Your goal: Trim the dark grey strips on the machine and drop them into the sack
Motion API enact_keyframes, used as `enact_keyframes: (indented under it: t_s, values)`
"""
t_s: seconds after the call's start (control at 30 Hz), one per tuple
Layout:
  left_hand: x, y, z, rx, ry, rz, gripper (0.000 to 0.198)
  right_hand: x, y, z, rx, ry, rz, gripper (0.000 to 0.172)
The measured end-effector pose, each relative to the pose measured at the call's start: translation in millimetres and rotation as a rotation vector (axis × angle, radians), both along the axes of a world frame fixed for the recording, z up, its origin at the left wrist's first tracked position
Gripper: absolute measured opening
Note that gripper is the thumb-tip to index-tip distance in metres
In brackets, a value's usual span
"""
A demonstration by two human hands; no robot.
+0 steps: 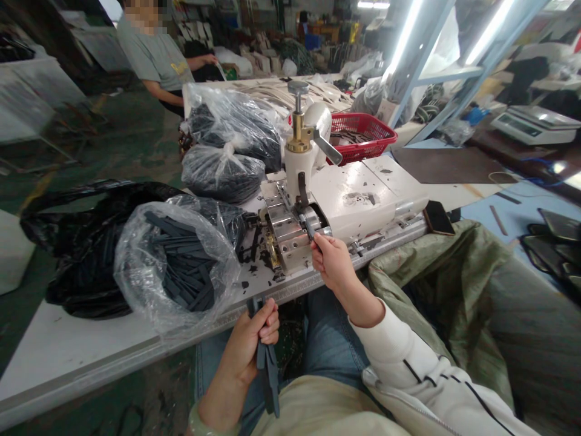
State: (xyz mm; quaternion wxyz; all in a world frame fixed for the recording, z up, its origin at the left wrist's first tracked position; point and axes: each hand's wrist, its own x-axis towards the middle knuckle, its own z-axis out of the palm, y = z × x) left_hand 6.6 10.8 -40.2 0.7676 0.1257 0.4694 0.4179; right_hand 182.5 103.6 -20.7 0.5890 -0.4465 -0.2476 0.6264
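Partly hidden, dark strips (267,375) sit clenched in the left hand (249,342) and right hand (331,263).

"Your right hand (333,263), what's at its fingers?"
"A dark strip (309,227), pinched just beside the steel roller (313,219) of a white bench machine (358,203)."
"And your left hand (252,342)?"
"Its fingers clutch more dark strips (267,378), hanging below them."

From here I see a green-painted floor (122,139) with a worn yellow line (39,188) at left, white cabinets (36,97) at upper left, fluorescent tubes (403,36) on a blue metal frame (422,66) at upper right, and a digital bench scale (535,124) on a dark workbench (512,145) at right.
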Motion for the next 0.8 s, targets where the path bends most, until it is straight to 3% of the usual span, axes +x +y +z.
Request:
enact_keyframes:
  t_s: [0.1, 0.2, 0.3, 0.4, 0.47, 0.53, 0.57, 0.63, 0.7, 0.8]
  values:
    - [1, -2, 3.1, 0.013, -0.016, 0.017, 0.032, 8, 1, 0.5, 0.018, -0.02, -0.065, 0.035]
    - [1, -4, 8.2, 0.043, -0.067, 0.009, 0.033, 31, -15, -2.6, 0.093, -0.182, -0.242, 0.036]
    - [1, -6, 12.9, 0.048, -0.137, -0.019, 0.033, 83, -56, -17.0, 0.075, -0.646, -0.523, 0.038]
    - [1, -6, 15.4, 0.047, -0.203, -0.059, 0.027, 160, -112, -43.7, -0.213, -1.364, -0.698, 0.042]
    - [3, -7, 16.1, 0.043, -0.225, -0.095, 0.023, 206, -144, -61.0, -0.484, -1.687, -0.503, 0.045]
    - [8, -8, 16.8, 0.044, -0.209, -0.128, 0.022, 230, -164, -70.0, -0.624, -1.867, -0.293, 0.049]
    - [11, -8, 17.3, 0.051, -0.184, -0.143, 0.022, 230, -167, -70.1, -0.595, -1.884, -0.234, 0.05]
    - [19, -10, 18.9, 0.082, -0.094, -0.172, 0.022, 205, -162, -62.1, -0.371, -1.71, -0.173, 0.049]
    - [28, -12, 21.2, 0.12, 0.026, -0.212, 0.022, 156, -145, -47.4, -0.101, -1.293, -0.022, 0.044]
    - [34, -15, 25.2, 0.156, 0.169, -0.278, 0.021, 72, -114, -25.7, 0.127, -0.697, 0.392, 0.039]
